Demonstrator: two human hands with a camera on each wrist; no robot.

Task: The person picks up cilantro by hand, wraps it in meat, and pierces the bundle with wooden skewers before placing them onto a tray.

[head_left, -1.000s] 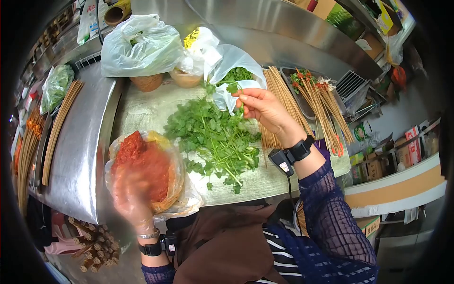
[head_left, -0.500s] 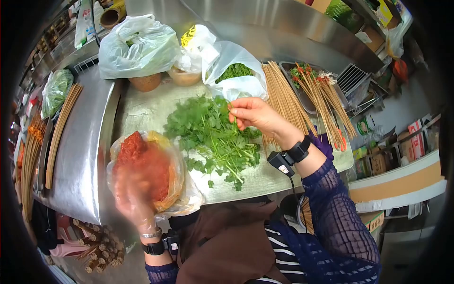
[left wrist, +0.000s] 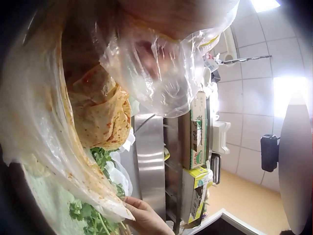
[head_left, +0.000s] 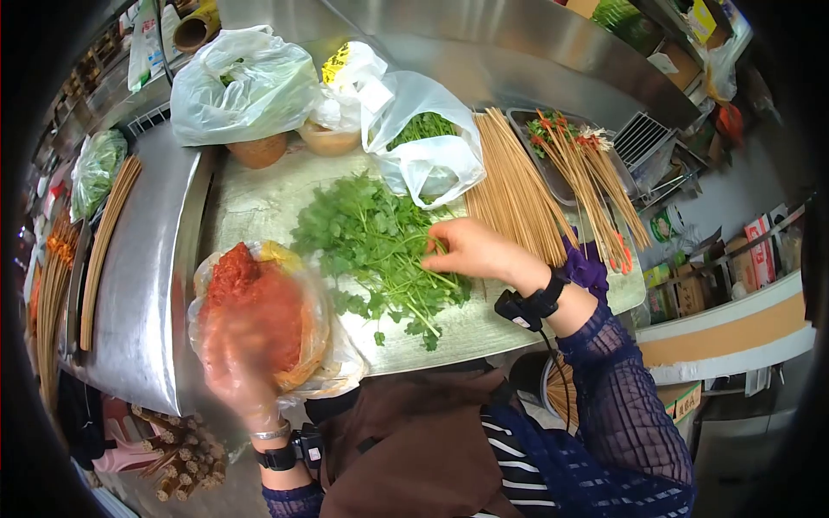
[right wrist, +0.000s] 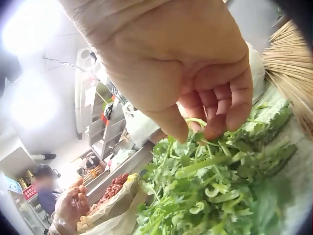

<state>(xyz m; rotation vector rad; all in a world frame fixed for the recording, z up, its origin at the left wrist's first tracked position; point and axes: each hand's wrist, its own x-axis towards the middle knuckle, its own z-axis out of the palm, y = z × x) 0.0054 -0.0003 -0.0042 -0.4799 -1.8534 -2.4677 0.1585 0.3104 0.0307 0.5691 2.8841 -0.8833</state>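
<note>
Green cilantro (head_left: 371,233) lies in a loose heap on the pale board (head_left: 406,341). My bare right hand (head_left: 484,250) is at the right side of the heap. In the right wrist view its thumb and curled fingers pinch a thin cilantro stem (right wrist: 195,121) above the leaves. My left hand (head_left: 237,358), in a clear plastic glove, is held over red minced meat (head_left: 276,302) in a plastic-lined container (head_left: 315,332). It is blurred in the head view; the right wrist view shows its fingers (right wrist: 78,198) loosely curled and holding nothing.
Wooden skewers (head_left: 514,186) lie right of the heap, beside a tray with filled skewers (head_left: 587,181). Behind the heap stand a bag of greens (head_left: 432,168), a tub (head_left: 328,141) and a large plastic bag (head_left: 246,86). More skewers (head_left: 108,250) lie on the steel counter at left.
My right hand has come down and toward me, from holding a cilantro sprig up near the bag to the right side of the heap. The left hand stays over the minced meat.
</note>
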